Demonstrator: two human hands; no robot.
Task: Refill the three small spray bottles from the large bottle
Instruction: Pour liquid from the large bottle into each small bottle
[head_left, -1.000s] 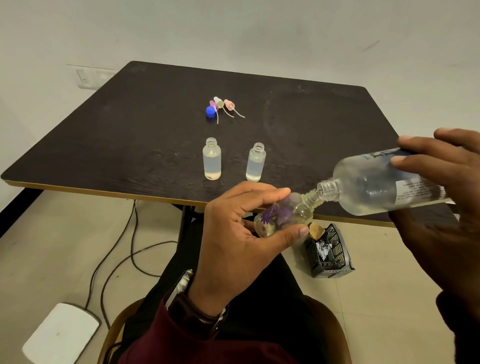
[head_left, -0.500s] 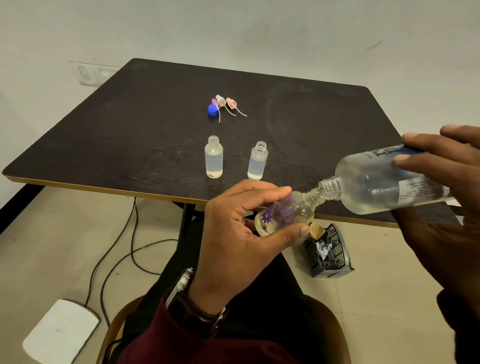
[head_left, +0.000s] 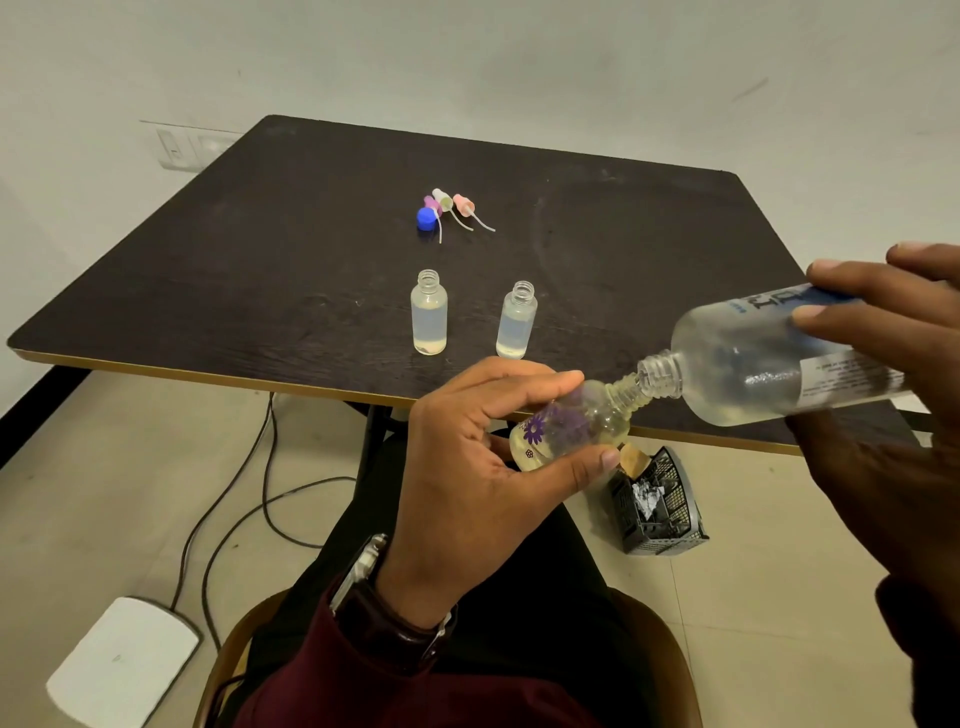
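Two bare hands meet below the near edge of the dark, gold-rimmed square table (head_left: 260, 260). The left hand (head_left: 467, 467) is curled around a small clear plastic spray bottle printed with purple flowers (head_left: 566, 423), thumb under it and forefinger over the top, tilting its open neck up and to the right. The right hand (head_left: 883, 405) wraps its fingers over a large clear plastic bottle with a blue-and-white label (head_left: 753, 364), tipped nearly level so its threaded mouth touches the small bottle's neck. The label's large blue letters and its fine print are too blurred to read.

Beyond the left hand, on the tabletop, stand two more small clear bottles without caps, the left one (head_left: 428, 314) and the right one (head_left: 517, 322), upright, apart from each other, each holding pale liquid. Farther back lie a round blue cap (head_left: 426, 218) and three pastel spray heads with thin white dip tubes (head_left: 452, 205), clustered together.

Below the right hand, on the tiled floor, sits a black mesh basket (head_left: 670, 514) holding crumpled paper. A dark wristwatch (head_left: 384, 603) and a maroon sleeve (head_left: 363, 686) cover the left wrist.
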